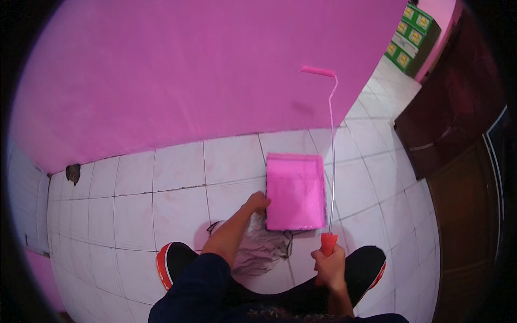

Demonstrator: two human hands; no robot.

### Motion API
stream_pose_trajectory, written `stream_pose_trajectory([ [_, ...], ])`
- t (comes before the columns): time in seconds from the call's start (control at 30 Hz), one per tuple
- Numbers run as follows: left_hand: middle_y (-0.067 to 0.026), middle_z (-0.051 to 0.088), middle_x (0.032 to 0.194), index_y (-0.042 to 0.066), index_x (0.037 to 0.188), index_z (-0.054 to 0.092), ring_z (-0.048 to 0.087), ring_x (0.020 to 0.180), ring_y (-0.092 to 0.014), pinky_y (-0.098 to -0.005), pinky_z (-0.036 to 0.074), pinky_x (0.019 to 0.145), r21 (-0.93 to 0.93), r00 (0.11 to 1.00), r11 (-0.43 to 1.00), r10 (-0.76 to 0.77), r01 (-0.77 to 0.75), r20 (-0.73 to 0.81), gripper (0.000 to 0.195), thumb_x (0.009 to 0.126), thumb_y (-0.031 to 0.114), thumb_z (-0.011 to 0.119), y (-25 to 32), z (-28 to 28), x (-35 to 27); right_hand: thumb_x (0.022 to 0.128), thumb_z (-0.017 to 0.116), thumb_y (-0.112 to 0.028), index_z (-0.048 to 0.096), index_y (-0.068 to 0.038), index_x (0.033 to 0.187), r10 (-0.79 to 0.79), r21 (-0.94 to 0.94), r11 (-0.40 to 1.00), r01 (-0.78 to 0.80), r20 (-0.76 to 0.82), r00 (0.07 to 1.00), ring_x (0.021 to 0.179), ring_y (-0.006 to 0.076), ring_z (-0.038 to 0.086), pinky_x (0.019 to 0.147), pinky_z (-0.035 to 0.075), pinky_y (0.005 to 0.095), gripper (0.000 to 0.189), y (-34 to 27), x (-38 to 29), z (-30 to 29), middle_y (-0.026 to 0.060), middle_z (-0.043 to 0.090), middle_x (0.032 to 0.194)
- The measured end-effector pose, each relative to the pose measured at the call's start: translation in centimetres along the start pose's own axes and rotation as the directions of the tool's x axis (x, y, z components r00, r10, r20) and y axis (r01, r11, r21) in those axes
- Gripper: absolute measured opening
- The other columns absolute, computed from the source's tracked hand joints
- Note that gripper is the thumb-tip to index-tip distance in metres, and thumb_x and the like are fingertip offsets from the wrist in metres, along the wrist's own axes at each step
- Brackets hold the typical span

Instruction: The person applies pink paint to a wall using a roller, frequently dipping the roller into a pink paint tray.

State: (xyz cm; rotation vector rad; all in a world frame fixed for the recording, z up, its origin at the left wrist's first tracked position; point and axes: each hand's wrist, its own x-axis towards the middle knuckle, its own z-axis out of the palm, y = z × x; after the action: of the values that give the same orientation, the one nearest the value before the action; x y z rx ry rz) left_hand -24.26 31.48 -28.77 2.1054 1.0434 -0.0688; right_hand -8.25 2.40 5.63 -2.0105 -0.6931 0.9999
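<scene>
My right hand [332, 264] is closed round the red handle of a long-framed paint roller [333, 161]. The roller's pink sleeve points up and left, in front of the pink wall [194, 72]; whether it touches the wall I cannot tell. My left hand [258, 202] grips the left edge of a paint tray [295, 157] coated with wet pink paint, thumb over the rim and the other fingers hidden. Below the tray a crumpled greyish cloth or bag [260, 252] lies on the tiles, close to my left forearm.
White floor tiles [177, 218] run up to the wall's foot. A dark object [73, 174] sits by the wall at the left. On the right stand a dark red panel [448, 101] and a brown door-like panel [460, 242]. Green patterned boxes or drawers [408, 38] are beyond the wall's edge.
</scene>
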Motion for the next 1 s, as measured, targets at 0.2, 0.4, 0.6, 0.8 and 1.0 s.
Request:
stream_pose_trajectory([
  [0.2, -0.0294, 0.069, 0.099, -0.011, 0.099, 0.065, 0.07, 0.093, -0.038, -0.0447, 0.055, 0.081, -0.391, 0.945, 0.861, -0.311, 0.325, 0.101, 0.046, 0.08, 0.031, 0.058, 9.3, -4.3, -4.3, 0.078, 0.069, -0.007, 0.057, 0.0, 0.074, 0.195, -0.037, 0.98, -0.196, -0.036, 0.98, 0.046, 0.0142, 0.054, 0.045, 0.043, 0.0311, 0.015, 0.9, -1.4, 1.1, 0.0042, 0.056, 0.058],
  [0.4, -0.026, 0.071, 0.087, -0.008, 0.105, 0.062, 0.071, 0.081, -0.039, -0.0452, 0.055, 0.082, -0.343, 0.904, 0.904, -0.348, 0.255, -0.247, 0.046, 0.081, 0.031, 0.056, 2.9, -0.5, -4.4, 0.079, 0.069, -0.01, 0.057, -0.001, 0.077, 0.383, -0.188, 0.912, -0.364, 0.075, 0.921, 0.046, 0.0128, 0.053, 0.045, 0.042, 0.0286, 0.015, 1.3, -3.5, 0.5, 0.002, 0.056, 0.061],
  [0.6, -0.0219, 0.07, 0.075, -0.005, 0.091, 0.067, 0.071, 0.063, -0.032, -0.0425, 0.057, 0.065, -0.525, 0.928, 0.776, -0.364, 0.35, 0.08, 0.034, 0.081, 0.024, 0.052, 5.6, -5.3, -6.6, 0.079, 0.072, -0.014, 0.059, -0.002, 0.08, 0.463, -0.314, 0.864, -0.393, 0.187, 0.867, 0.047, 0.0112, 0.054, 0.045, 0.042, 0.027, 0.018, 3.4, -3.8, -1.2, 0.0014, 0.056, 0.06],
  [0.8, -0.0211, 0.07, 0.072, -0.006, 0.093, 0.065, 0.07, 0.056, -0.03, -0.0396, 0.057, 0.057, -0.639, 0.904, 0.682, -0.424, 0.355, 0.049, 0.031, 0.08, 0.019, 0.053, 4.7, -4.9, -7.0, 0.079, 0.073, -0.015, 0.058, -0.003, 0.075, 0.456, -0.397, 0.849, -0.35, 0.215, 0.864, 0.044, 0.0109, 0.053, 0.043, 0.041, 0.0275, 0.02, 3.2, 0.1, -0.7, 0.0009, 0.055, 0.058],
  [1.0, -0.0254, 0.069, 0.082, -0.008, 0.1, 0.06, 0.071, 0.061, -0.033, -0.0389, 0.057, 0.052, -0.713, 0.898, 0.562, -0.374, 0.419, 0.232, 0.029, 0.08, 0.013, 0.055, 4.0, -5.5, -6.5, 0.079, 0.072, -0.015, 0.056, -0.004, 0.072, 0.446, -0.431, 0.848, -0.308, 0.266, 0.855, 0.044, 0.011, 0.052, 0.043, 0.041, 0.0281, 0.021, 3.8, 1.6, -1.0, 0.001, 0.054, 0.057],
])
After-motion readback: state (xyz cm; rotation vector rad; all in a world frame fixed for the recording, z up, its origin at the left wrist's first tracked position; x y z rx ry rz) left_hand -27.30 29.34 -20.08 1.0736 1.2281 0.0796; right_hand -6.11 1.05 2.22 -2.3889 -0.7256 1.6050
